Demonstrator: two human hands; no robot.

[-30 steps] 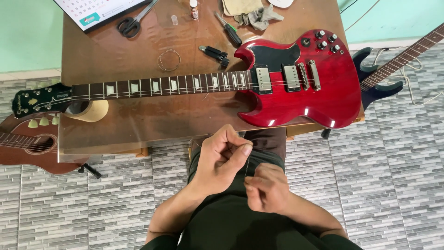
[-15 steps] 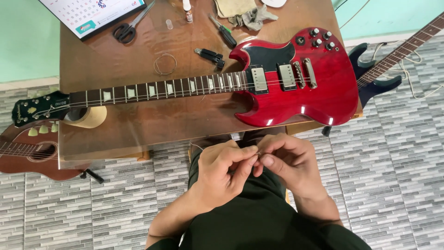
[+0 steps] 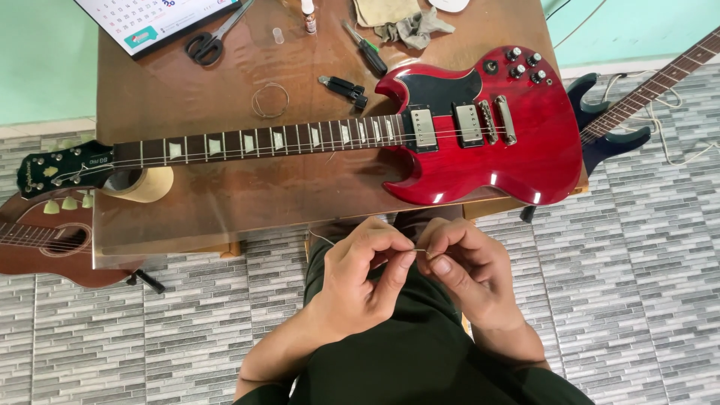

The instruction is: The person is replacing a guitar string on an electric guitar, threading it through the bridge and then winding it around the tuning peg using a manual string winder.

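A red electric guitar (image 3: 480, 142) lies flat across a brown wooden table (image 3: 247, 202), its neck (image 3: 247, 142) pointing left and its headstock (image 3: 64, 169) resting on a roll of tape (image 3: 146, 184). Below the table's near edge, over my lap, my left hand (image 3: 367, 281) and my right hand (image 3: 469, 270) meet fingertip to fingertip. Between them they pinch a thin guitar string (image 3: 418, 250), whose fine wire trails off to the left. Both hands sit clear of the guitar.
On the table lie black scissors (image 3: 210, 41), a coiled string (image 3: 270, 100), black cutters (image 3: 343, 88), a screwdriver (image 3: 367, 49), a small bottle (image 3: 308, 16), a cloth (image 3: 409, 26) and a calendar (image 3: 154, 19). An acoustic guitar (image 3: 45, 240) lies lower left, a dark blue guitar (image 3: 611, 127) right, on grey tiled floor.
My right hand rose from my lap to meet the left hand, and both now pinch the string together. The view shifted slightly; the guitar stayed put.
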